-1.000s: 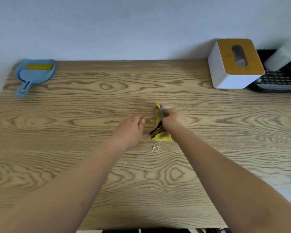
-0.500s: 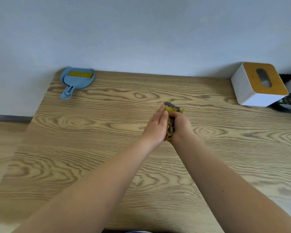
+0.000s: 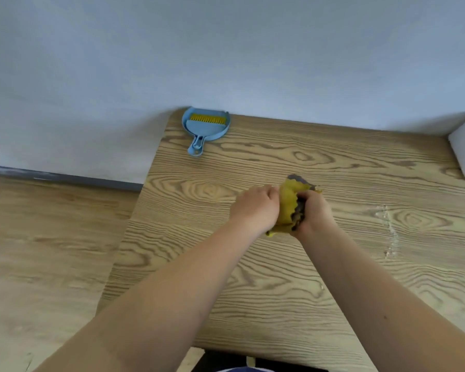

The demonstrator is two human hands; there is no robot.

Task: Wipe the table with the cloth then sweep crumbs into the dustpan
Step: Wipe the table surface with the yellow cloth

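Cloth (image 3: 289,208) bunched between our hands, left hand (image 3: 255,208) and right hand (image 3: 313,210) both clamped on it above counter (image 3: 253,277). We should flatten cloth, press evenly, wipe crumbs (image 3: 389,229) toward dustpan (image 3: 206,127).

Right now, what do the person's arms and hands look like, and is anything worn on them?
Both arms are bare as far as the frame shows: no sleeves in view. The left hand and right hand have no gloves, and no watch or bracelet is visible at the wrists. Rings cannot be judged; the fingers are curled.
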